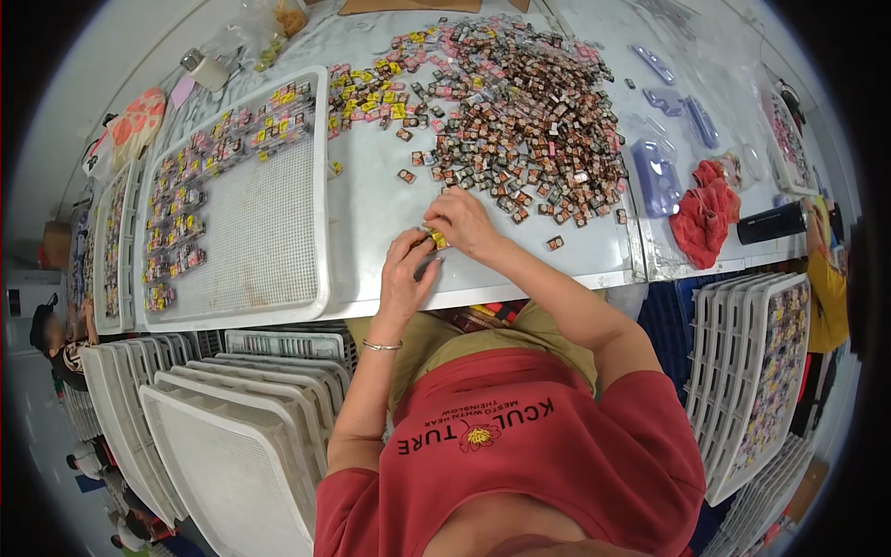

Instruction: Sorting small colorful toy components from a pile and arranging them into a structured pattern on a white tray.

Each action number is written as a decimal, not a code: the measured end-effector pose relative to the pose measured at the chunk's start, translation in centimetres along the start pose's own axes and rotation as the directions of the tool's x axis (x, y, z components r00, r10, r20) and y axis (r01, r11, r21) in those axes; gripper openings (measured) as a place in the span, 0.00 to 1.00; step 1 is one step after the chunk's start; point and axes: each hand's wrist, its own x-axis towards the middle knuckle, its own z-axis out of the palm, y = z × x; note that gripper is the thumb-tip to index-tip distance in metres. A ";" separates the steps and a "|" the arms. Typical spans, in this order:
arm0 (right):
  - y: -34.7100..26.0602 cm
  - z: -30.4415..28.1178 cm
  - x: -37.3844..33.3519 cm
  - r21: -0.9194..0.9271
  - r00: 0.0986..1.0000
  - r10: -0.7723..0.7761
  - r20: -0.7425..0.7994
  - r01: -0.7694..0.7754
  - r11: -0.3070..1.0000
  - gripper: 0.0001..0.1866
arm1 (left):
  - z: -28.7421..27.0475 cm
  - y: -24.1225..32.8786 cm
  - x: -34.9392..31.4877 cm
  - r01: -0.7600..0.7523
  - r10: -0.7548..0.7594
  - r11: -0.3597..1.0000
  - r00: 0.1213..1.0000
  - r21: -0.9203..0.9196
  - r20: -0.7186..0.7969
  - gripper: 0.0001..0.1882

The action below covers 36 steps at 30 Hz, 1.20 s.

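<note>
My left hand (403,275) rests at the table's near edge, its fingers curled around a few small yellow-and-dark block-shaped pieces (439,240). Close above them, my right hand (463,225) has its thumb and fingertips pinched together, and what lies in the pinch is hidden. Beyond both hands spreads a large heap of small dark, brownish rectangular pieces (529,130). Yellow and pink pieces (371,97) lie at the heap's left side. On the left stands a white mesh tray (269,223), with rows of grouped pieces along its far and left sides.
At right on the table are clear bluish plastic cases (655,178), a red cloth (701,218) and a black cylinder (773,223). White trays (223,464) stand upright below the table at left, and more filled trays (756,371) at right. Other people are at both sides.
</note>
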 end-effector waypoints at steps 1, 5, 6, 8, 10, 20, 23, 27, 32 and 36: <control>-0.4 -0.3 -0.2 -0.115 0.998 -0.063 0.002 0.063 0.991 0.02 | 0.0 0.2 0.0 -0.003 0.003 1.000 1.000 0.002 -0.006 0.15; 0.3 -0.9 1.2 -0.203 0.989 -0.133 0.063 0.144 0.969 0.06 | 0.0 0.5 -0.1 -0.047 0.049 0.997 0.998 0.057 -0.038 0.15; 0.8 -1.0 2.3 -0.165 0.987 -0.072 0.143 0.096 0.982 0.07 | -0.1 0.4 -0.2 -0.063 0.067 0.995 0.997 0.075 -0.045 0.15; 1.9 -2.6 6.2 -0.121 0.999 -0.005 0.045 0.011 0.993 0.06 | -0.2 0.5 -0.2 -0.074 0.079 0.994 0.995 0.080 -0.055 0.15; 2.9 -3.5 9.9 -0.213 0.986 -0.003 -0.166 -0.033 0.976 0.07 | -0.1 0.4 -0.2 -0.065 0.068 0.997 0.996 0.036 -0.063 0.14; 6.5 -1.3 16.3 -0.537 0.978 0.206 0.024 -0.161 0.828 0.10 | 0.1 0.4 0.0 -0.002 0.005 1.000 0.988 0.016 -0.152 0.10; 8.7 -2.5 16.1 -0.279 0.998 0.062 0.032 -0.051 0.959 0.08 | 0.2 0.6 0.3 0.032 -0.032 0.999 0.990 0.001 -0.140 0.10; 5.4 -3.5 12.9 -0.078 0.999 0.033 -0.010 -0.034 0.996 0.07 | -0.1 -0.1 -0.1 0.048 -0.049 0.999 0.985 -0.005 -0.163 0.12; 2.0 -5.3 5.1 0.219 0.961 0.132 0.242 -0.187 0.958 0.07 | 0.2 1.5 0.8 -0.084 0.096 0.969 0.995 0.232 -0.039 0.18; 1.0 -3.8 1.8 0.064 0.972 0.112 0.205 -0.128 0.990 0.05 | 0.8 1.2 0.7 -0.124 0.119 0.966 0.992 0.225 0.034 0.22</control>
